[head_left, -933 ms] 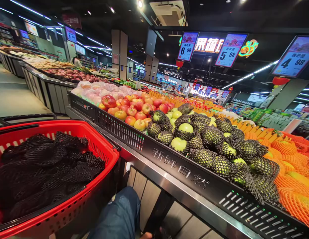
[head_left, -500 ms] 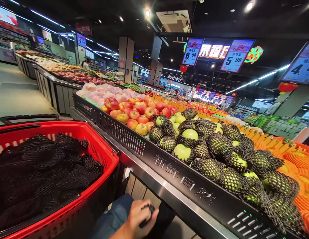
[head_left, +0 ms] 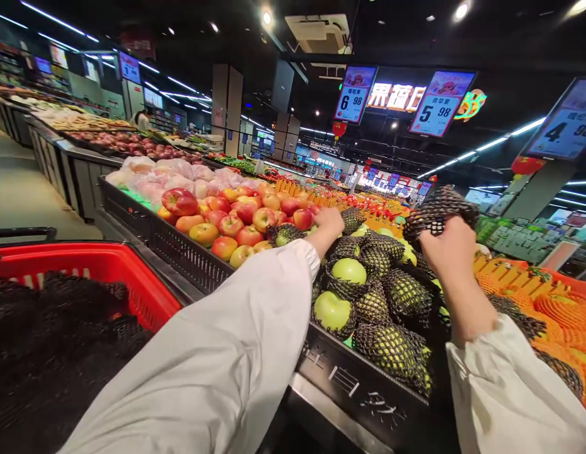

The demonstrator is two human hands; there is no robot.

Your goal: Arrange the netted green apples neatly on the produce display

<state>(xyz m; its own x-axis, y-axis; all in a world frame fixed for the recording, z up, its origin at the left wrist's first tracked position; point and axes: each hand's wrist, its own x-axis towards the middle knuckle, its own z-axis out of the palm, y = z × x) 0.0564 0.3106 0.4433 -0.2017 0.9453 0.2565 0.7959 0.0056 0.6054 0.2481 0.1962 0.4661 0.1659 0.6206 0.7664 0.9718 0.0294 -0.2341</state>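
Supermarket price screens (head_left: 356,94) hang in the upper right of the frame over a produce bench (head_left: 193,258), where red apples (head_left: 246,217) left of centre adjoin green apples (head_left: 333,309) in black netting near the middle. At centre right, the right hand (head_left: 451,243) has its fingers clamped on a black mesh sleeve (head_left: 439,208), raised above the bench; the left hand (head_left: 329,224) is where the two apple piles meet, its fingers hidden, so their grip cannot be told. Lower left, a red shopping basket (head_left: 108,258) holds dark mesh (head_left: 51,334).
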